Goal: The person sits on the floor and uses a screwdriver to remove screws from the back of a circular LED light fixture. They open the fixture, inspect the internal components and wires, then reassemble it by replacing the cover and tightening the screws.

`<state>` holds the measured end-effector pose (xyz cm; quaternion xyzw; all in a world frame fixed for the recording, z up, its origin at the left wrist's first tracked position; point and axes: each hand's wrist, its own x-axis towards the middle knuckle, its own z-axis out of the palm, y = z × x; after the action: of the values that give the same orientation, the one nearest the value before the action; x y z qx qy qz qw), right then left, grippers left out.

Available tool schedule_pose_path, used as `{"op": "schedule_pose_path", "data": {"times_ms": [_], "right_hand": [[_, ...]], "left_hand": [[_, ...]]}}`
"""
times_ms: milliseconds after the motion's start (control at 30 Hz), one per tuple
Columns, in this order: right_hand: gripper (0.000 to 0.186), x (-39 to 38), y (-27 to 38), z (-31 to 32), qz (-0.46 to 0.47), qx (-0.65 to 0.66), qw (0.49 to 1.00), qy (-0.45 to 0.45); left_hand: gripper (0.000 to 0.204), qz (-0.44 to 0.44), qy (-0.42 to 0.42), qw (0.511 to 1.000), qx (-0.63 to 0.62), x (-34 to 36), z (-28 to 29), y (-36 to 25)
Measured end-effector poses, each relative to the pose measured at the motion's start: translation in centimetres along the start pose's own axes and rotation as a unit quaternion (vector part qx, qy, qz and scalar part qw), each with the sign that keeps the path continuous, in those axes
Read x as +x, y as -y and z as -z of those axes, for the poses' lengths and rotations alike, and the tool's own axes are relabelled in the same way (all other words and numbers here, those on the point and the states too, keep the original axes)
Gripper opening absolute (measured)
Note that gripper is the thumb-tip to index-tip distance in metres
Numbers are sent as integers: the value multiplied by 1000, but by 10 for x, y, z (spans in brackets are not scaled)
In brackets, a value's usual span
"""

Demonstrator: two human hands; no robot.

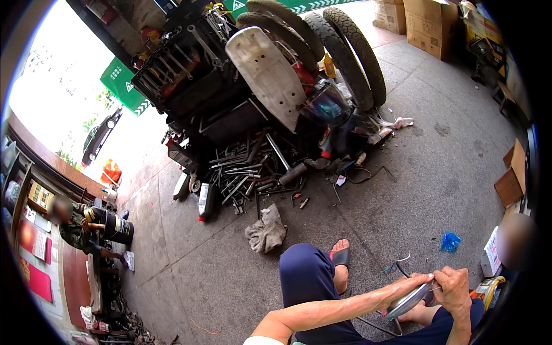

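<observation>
You're holding the dark housing (407,303) between your hands, down between your legs; you're probably sitting low so it's staying close and braced. Your left hand (402,288) is gripping its body, fingers wrapping over the top, likely steadying it for the other. Your right hand (452,289) is working at the upper edge, fingers curling closed; can't tell whether they're pinching the rim or something thin. Dark cable (396,266) is looping loose beside it, seemingly for slack. Grey stone floor (437,138) is carrying nearly everything: loose tools (238,172) are piling up ahead, a rag (267,230) is lying nearer your knee, probably for easy reach. Wrenches (201,43) are lining the rack above; tyres (363,54) are standing beside a pale panel (267,77). Boxes (428,26) are sitting far right; another person (75,224) is sitting left, by a black bucket (119,229).
</observation>
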<state>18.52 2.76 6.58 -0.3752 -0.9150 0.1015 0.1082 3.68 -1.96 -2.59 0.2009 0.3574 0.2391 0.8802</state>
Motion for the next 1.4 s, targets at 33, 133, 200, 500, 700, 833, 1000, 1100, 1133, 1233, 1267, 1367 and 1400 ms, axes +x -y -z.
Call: {"op": "schedule_pose_path", "data": {"times_ms": [33, 133, 200, 500, 700, 833, 1000, 1100, 1133, 1233, 1267, 1367, 1400], "right_hand": [[9, 1, 1, 1, 1, 1, 1000, -4], [10, 2, -1, 2, -1, 12, 1000, -2], [10, 1, -2, 2, -6, 25, 1000, -4], [8, 3, -1, 2, -70, 19, 997, -40], [6, 9, -3, 3, -87, 21, 990, -105], [7, 10, 0, 4, -97, 27, 987, -122], [11, 9, 0, 1, -107, 22, 988, -105], [12, 6, -1, -1, -123, 13, 987, -103], [12, 6, -1, -1, -125, 8, 987, -105], [9, 2, -6, 0, -162, 14, 983, -83], [9, -1, -9, 0, -182, 19, 981, -72], [29, -4, -6, -2, -164, -31, 985, -46], [36, 3, -2, 0, -178, 5, 984, 20]], "left_hand": [[48, 0, -1, 1000, 1, 0, 0, -1], [50, 2, -3, 1000, 1, -2, 0, -2], [52, 3, -4, 1000, 1, -3, 0, -4], [63, 18, -47, 998, 44, -28, -8, -36], [75, -96, -107, 987, 64, 46, 21, 54], [79, -41, -45, 997, 56, -1, 8, -2], [85, -24, -26, 998, 50, -16, 3, -18], [88, -21, -16, 999, 46, -19, 0, -24], [89, -20, -14, 999, 45, -21, -1, -26], [92, -16, -18, 999, 37, -25, -3, -32], [92, -15, -21, 999, 33, -27, -3, -34], [93, -11, -3, 1000, -14, -21, -2, -24], [95, 9, 16, 1000, -9, -32, 3, -35]]}}
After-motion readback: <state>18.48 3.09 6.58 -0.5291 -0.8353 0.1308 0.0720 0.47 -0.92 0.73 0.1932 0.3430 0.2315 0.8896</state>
